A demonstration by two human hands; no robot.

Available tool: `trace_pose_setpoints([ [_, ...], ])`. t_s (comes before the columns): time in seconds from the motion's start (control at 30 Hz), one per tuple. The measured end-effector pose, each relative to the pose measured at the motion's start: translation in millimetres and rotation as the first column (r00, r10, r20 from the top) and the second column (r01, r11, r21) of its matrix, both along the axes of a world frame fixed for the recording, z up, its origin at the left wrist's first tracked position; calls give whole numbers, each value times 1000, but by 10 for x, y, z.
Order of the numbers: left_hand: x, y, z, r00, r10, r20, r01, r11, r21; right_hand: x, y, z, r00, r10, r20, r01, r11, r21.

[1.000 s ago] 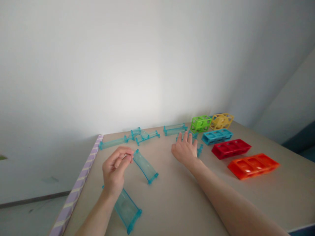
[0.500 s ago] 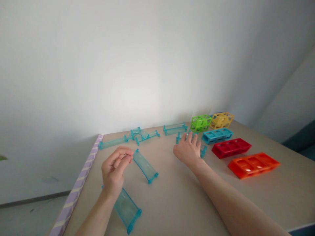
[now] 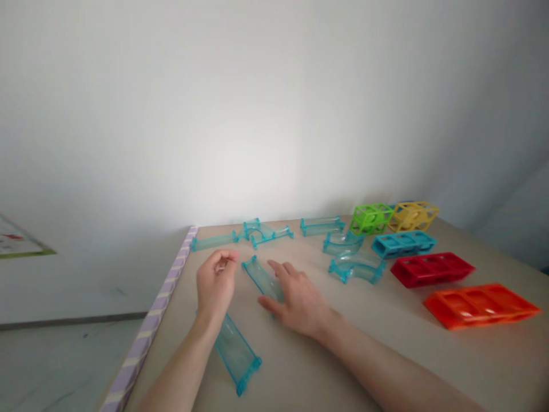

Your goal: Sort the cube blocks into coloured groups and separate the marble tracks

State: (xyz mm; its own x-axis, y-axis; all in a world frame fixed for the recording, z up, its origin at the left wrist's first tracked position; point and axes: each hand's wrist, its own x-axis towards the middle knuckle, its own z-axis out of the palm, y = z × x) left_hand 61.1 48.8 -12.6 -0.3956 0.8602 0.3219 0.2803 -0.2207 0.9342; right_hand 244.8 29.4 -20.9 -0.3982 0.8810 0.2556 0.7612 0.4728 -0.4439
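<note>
My right hand point(image 3: 295, 297) is open, thumb and fingers apart, over the near part of a straight translucent blue track piece point(image 3: 260, 277). It covers that end, and I cannot tell whether it touches the piece. My left hand point(image 3: 218, 280) is raised just left of the same piece, its fingers curled against the thumb, with nothing visible in them. Below the left wrist lies another straight blue track piece point(image 3: 238, 352), its far end hidden by the arm.
Straight and curved track pieces point(image 3: 214, 242) lie along the wall. Two curved track pieces point(image 3: 357, 268) are right of centre. Green point(image 3: 371, 218) and yellow point(image 3: 414, 216) frame blocks stand behind blue point(image 3: 404, 244), red point(image 3: 433, 269) and orange point(image 3: 482, 306) blocks. Striped trim point(image 3: 163, 294) edges the table's left.
My right hand has left the curved pieces and come left and nearer, over the middle straight piece. My left hand stays pinched near that piece. The view has turned slightly left.
</note>
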Motion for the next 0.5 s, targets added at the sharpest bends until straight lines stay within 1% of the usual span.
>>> trace_pose_setpoints([
  [0.07,0,12,-19,999,-22,-30,22,1000,-12,-103,-74,-57,999,35,40,-33,999,-41],
  [0.1,4,15,-25,999,-29,-40,29,999,-14,-127,-95,-66,998,41,46,-40,999,-32],
  [0.17,15,19,-27,998,-31,-49,30,999,-17,-127,-123,-34,997,67,26,-68,997,38],
  [0.23,25,21,-16,999,-23,-48,23,1000,-17,-96,-155,51,986,165,-3,-164,980,115],
  [0.3,25,18,-1,999,-9,-49,8,1000,-12,-77,-209,145,945,328,-4,-325,936,134],
  [0.37,15,11,9,999,17,-44,-17,1000,-5,-90,-279,206,869,494,24,-494,864,95],
  [0.4,6,6,10,999,34,-38,-33,999,2,-109,-313,218,829,557,45,-559,827,70],
  [0.43,-4,1,9,998,50,-30,-50,999,12,-131,-341,217,798,599,65,-602,797,47],
  [0.47,-15,-2,6,998,66,-18,-66,998,25,-154,-362,206,781,620,81,-623,782,25],
  [0.5,-26,-5,3,997,80,-2,-80,996,42,-173,-375,188,776,624,92,-627,779,7],
])
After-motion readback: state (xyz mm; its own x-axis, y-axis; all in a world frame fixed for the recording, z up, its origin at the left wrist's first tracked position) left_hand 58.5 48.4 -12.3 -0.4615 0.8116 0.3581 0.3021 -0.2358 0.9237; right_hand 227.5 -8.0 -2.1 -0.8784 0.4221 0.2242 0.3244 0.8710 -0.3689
